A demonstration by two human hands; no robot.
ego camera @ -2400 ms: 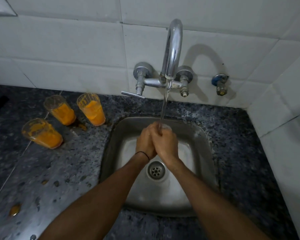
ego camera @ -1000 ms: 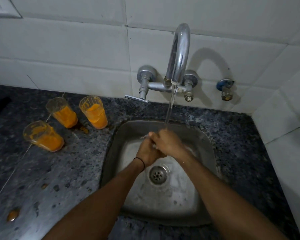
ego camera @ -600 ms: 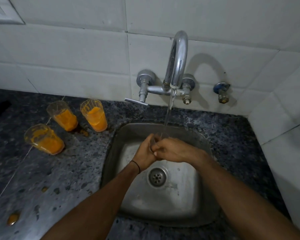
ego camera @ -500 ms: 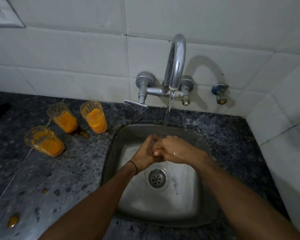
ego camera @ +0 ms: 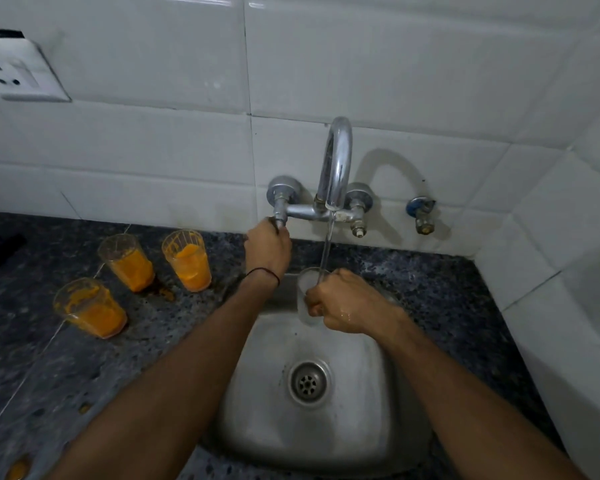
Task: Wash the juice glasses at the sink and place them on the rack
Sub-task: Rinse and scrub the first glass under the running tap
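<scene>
My right hand (ego camera: 343, 301) grips a clear juice glass (ego camera: 307, 292) upright over the steel sink (ego camera: 267, 427). A thin stream of water runs from the chrome tap (ego camera: 336, 168) into the glass. My left hand (ego camera: 267, 247) is curled round the tap's left handle, which it hides. Three glasses with orange juice residue stand on the dark counter to the left: a back left glass (ego camera: 127, 261), a back right glass (ego camera: 187, 259) and a front glass (ego camera: 90, 308).
Orange drips mark the speckled granite counter (ego camera: 66, 368) near the glasses and at its front left edge. A second small valve (ego camera: 421, 214) sticks out of the white tiled wall right of the tap. A wall socket (ego camera: 18, 77) sits at upper left. No rack is in view.
My left hand has let go of the glass and risen to the tap's left handle. My right hand keeps the glass under the stream. The view has tilted slightly.
</scene>
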